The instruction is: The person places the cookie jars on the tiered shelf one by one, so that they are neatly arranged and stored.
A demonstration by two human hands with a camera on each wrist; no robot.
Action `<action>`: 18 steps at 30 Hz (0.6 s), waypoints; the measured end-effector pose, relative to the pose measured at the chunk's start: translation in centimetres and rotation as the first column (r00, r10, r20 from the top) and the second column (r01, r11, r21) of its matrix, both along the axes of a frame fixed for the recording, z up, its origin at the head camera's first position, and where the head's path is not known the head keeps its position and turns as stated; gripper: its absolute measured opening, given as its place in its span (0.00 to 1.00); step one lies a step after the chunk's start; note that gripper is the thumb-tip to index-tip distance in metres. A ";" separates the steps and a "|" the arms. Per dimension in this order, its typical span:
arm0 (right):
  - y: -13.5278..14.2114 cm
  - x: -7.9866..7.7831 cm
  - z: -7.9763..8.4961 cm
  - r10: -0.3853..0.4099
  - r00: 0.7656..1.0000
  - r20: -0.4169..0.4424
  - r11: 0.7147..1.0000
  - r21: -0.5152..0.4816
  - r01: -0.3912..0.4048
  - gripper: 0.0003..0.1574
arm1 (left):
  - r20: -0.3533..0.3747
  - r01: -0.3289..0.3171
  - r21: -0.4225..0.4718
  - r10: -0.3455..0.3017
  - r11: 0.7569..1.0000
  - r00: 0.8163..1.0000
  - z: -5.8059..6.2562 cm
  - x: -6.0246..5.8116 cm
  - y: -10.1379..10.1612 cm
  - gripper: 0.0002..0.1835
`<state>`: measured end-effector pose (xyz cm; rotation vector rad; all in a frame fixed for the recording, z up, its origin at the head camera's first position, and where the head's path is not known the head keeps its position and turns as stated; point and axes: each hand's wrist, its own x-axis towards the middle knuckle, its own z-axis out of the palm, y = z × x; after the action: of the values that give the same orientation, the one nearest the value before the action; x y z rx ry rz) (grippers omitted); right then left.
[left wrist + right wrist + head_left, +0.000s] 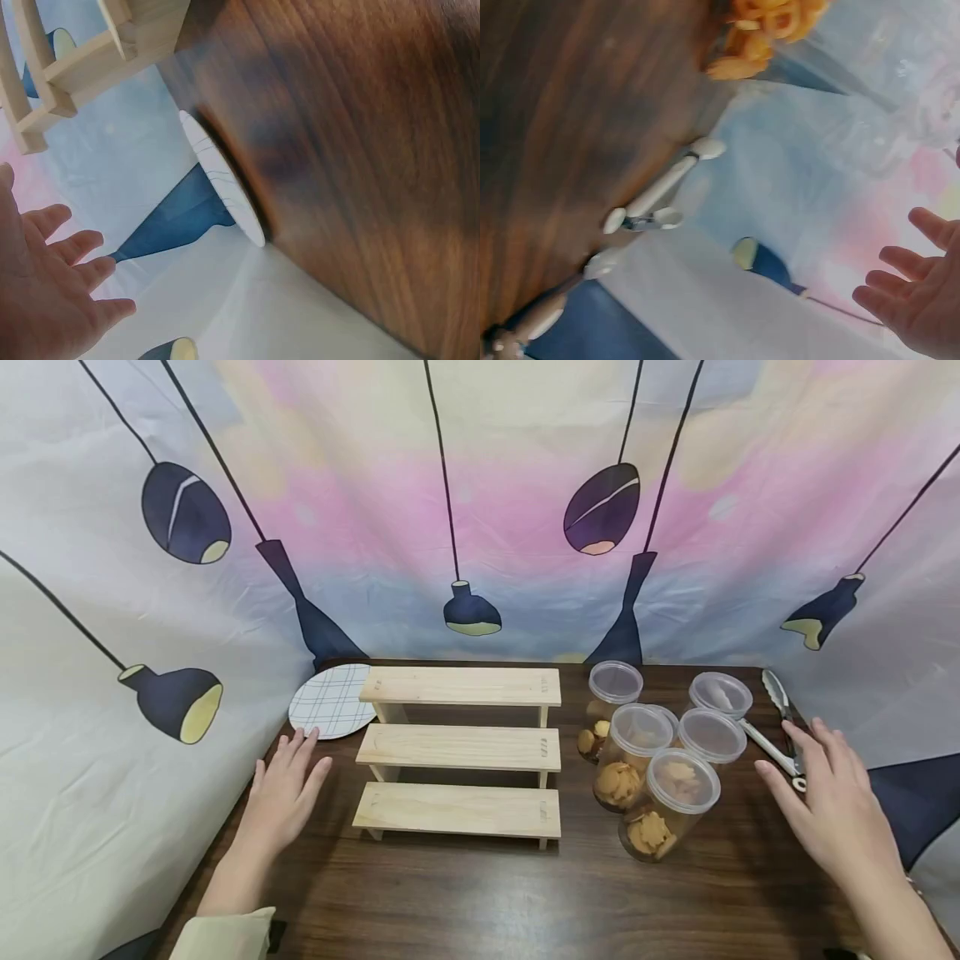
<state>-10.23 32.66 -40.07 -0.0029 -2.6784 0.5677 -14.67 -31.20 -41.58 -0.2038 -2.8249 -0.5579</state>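
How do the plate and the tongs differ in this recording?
The plate is round; the tongs are long, with two arms spread apart. The plate bears a grid pattern; the tongs show none. The plate is nearer the left hand, the tongs nearer the right hand. Both lie on the table, unheld.

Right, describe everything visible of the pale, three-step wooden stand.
The pale, three-step wooden stand has three flat, grained boards rising stepwise toward the back on wooden supports. It stands upright near the middle of the dark brown woodgrain tabletop. Neither the left hand nor right hand touches it; contact with the round, white checked plate is unclear.
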 end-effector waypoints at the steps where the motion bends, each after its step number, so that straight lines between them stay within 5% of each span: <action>1: -0.3 0.2 0.3 0.004 1.000 -0.013 1.000 0.000 -0.004 0.43 | -0.007 0.001 -0.004 -0.001 1.000 1.000 0.2 0.1 0.1 0.32; 18: -5.9 3.2 2.9 0.104 0.994 -0.032 0.994 -0.017 -0.105 0.45 | -0.031 -0.001 -0.069 -0.001 0.998 1.000 1.8 2.9 0.7 0.31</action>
<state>-7.01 26.81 -37.14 0.1402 -2.6551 0.6202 -11.75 -30.53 -39.80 -0.2235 -2.8167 -0.4534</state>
